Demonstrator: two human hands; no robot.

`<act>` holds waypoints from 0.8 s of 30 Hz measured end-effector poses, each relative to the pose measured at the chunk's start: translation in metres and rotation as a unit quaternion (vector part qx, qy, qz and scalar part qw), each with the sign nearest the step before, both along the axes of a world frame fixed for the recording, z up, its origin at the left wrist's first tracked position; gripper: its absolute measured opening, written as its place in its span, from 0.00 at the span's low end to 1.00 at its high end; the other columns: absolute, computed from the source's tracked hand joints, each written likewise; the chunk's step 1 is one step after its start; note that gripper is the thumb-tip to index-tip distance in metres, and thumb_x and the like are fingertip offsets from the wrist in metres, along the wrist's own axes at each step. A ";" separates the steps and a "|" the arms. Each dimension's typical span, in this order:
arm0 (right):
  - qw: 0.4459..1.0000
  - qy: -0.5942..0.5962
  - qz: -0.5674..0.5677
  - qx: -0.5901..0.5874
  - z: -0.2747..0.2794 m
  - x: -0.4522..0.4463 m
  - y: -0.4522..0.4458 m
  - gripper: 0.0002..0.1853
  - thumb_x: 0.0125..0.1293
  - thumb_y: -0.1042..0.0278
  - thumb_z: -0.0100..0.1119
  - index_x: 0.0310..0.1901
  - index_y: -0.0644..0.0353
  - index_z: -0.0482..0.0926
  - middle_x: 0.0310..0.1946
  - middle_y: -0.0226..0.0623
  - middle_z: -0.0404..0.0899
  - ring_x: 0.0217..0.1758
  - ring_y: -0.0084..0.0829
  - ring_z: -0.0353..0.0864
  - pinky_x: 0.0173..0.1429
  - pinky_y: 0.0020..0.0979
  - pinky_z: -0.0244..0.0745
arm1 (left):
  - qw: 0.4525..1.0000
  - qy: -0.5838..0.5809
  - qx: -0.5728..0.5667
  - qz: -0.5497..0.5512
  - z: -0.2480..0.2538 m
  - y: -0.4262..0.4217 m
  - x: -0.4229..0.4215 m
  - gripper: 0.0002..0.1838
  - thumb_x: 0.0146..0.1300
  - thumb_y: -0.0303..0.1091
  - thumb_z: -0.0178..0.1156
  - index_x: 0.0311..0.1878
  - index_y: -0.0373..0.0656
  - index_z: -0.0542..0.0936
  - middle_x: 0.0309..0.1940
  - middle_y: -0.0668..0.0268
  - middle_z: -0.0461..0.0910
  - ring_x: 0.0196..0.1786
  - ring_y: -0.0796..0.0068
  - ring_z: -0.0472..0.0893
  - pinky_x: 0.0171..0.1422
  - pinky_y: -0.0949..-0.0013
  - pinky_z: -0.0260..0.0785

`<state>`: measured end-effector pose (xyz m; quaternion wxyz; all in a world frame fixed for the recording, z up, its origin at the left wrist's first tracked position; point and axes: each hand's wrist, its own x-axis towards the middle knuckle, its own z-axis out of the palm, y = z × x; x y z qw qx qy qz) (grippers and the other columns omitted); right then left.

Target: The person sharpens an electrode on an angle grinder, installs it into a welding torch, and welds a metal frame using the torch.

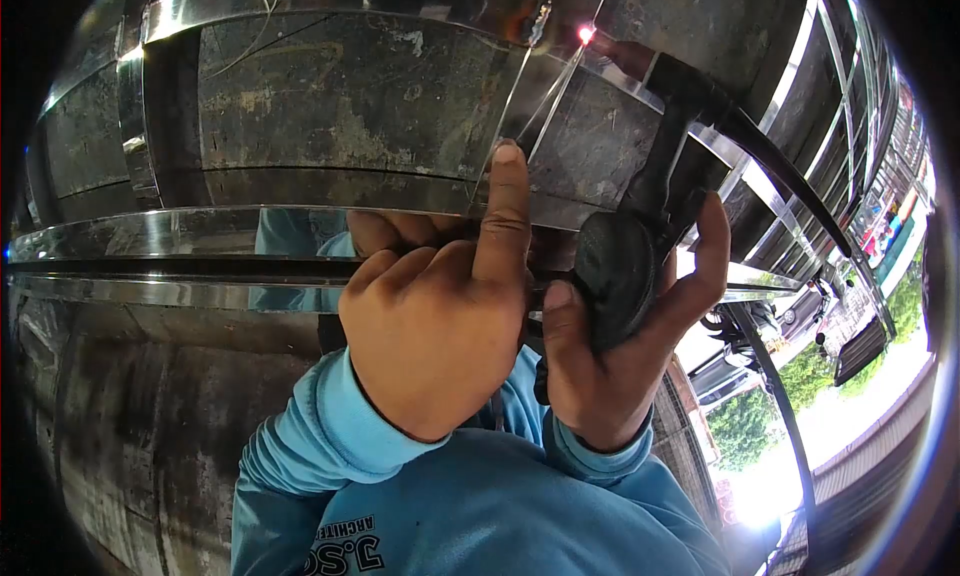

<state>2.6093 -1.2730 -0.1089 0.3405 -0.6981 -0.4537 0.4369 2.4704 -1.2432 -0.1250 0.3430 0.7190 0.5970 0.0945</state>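
Observation:
My right hand (pixel 630 346) is wrapped around the black handle of a welding torch (pixel 675 121), its index finger raised along the side. The torch's reddish nozzle (pixel 628 58) points left at a small glowing spot on a shiny metal tube (pixel 545 101). My left hand (pixel 440 311) is beside it, index finger stretched forward and the other fingers curled over a polished metal bar (pixel 200 241). A thin filler rod (pixel 556 88) runs from near that fingertip toward the glow; the grip on it is partly hidden. Heat discolouration marks the joint left of the glow.
Polished metal tubes (pixel 330 1) form a frame over a worn dark surface (pixel 340 116). A loose thin wire (pixel 262 26) curves at the upper left. More shiny tubes stand at right, with a dark curved bar (pixel 780 406) and bright daylight behind.

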 end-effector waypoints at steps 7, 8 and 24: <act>0.999 -0.021 0.011 -0.025 0.005 -0.001 -0.001 0.52 0.62 0.82 0.60 0.80 0.56 0.36 0.66 0.52 0.67 0.59 0.33 0.76 0.60 0.32 0.74 | 0.999 0.035 -0.017 -0.011 0.003 0.001 0.001 0.38 0.51 0.27 0.64 0.70 0.41 0.75 0.16 0.65 0.77 0.21 0.66 0.79 0.30 0.67 0.75; 1.000 -0.020 0.006 -0.011 0.001 0.000 0.000 0.52 0.62 0.81 0.61 0.80 0.56 0.36 0.66 0.52 0.67 0.59 0.33 0.76 0.61 0.32 0.73 | 0.998 0.048 -0.020 -0.018 0.004 0.002 0.001 0.38 0.51 0.28 0.65 0.71 0.41 0.74 0.16 0.65 0.77 0.21 0.64 0.80 0.30 0.67 0.75; 1.000 0.010 -0.008 0.015 -0.003 -0.001 -0.002 0.51 0.62 0.83 0.57 0.80 0.57 0.35 0.64 0.55 0.68 0.57 0.36 0.78 0.59 0.34 0.76 | 1.000 0.005 0.010 -0.002 -0.002 -0.001 0.001 0.39 0.50 0.24 0.64 0.71 0.41 0.74 0.15 0.66 0.75 0.17 0.69 0.77 0.29 0.66 0.75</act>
